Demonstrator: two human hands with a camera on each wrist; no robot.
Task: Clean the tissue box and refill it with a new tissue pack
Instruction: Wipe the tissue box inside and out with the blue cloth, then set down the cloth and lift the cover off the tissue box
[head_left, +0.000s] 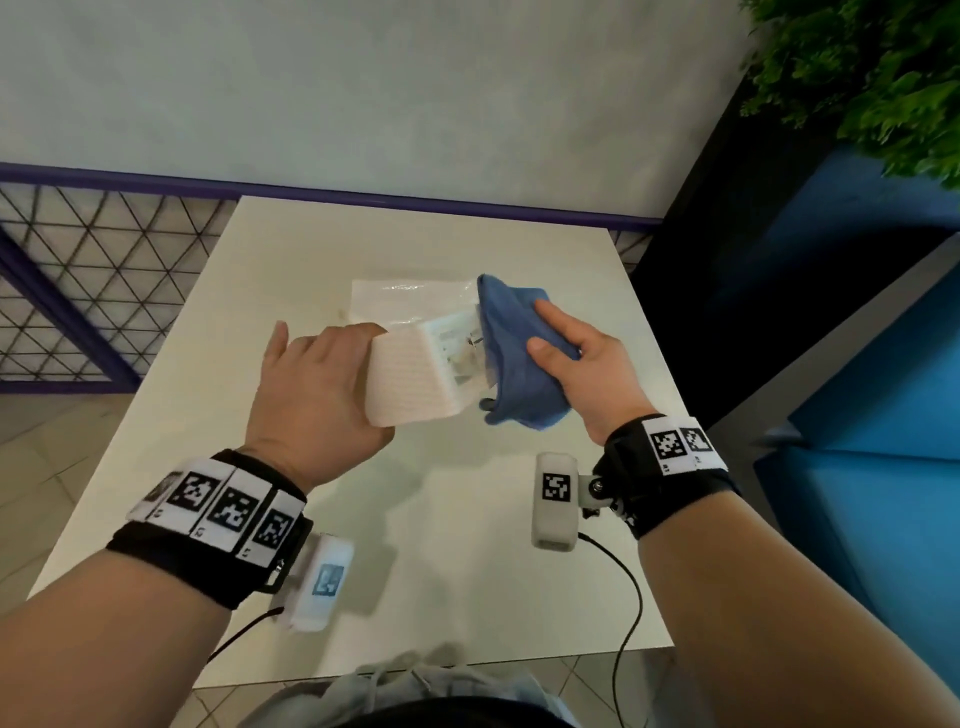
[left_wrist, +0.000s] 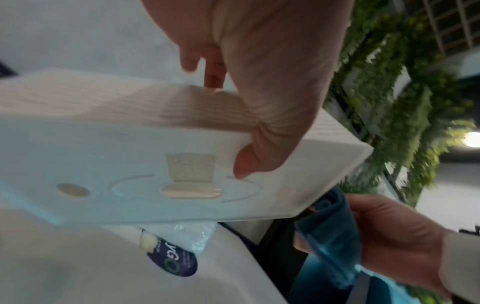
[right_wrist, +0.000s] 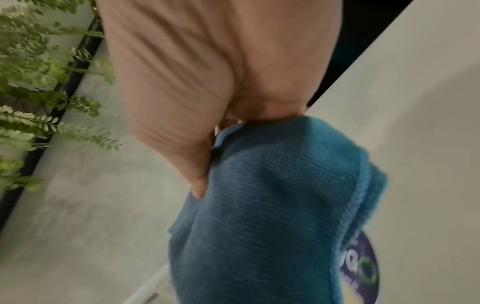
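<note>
White plastic tissue box (head_left: 410, 371) feels light and rigid gripped edgewise in my left hand (head_left: 317, 395), while my right hand (head_left: 576, 358) clutches the soft blue cloth (head_left: 511, 343).

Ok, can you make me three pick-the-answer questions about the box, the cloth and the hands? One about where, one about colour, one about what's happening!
1. Where is the tissue pack?
A. Lying on the table, behind the tissue box
B. Inside the box
C. On the floor

2. What colour is the cloth?
A. Red
B. Blue
C. Yellow

3. What is the left hand doing?
A. Resting flat on the table
B. Pointing at the plant
C. Holding the box up off the table

Answers:
1. A, the head view shows the clear-wrapped pack flat on the tabletop beyond the box.
2. B, the cloth that the right hand holds against the box looks blue in every view.
3. C, the thumb and fingers clasp the box, tilted above the table.
</note>
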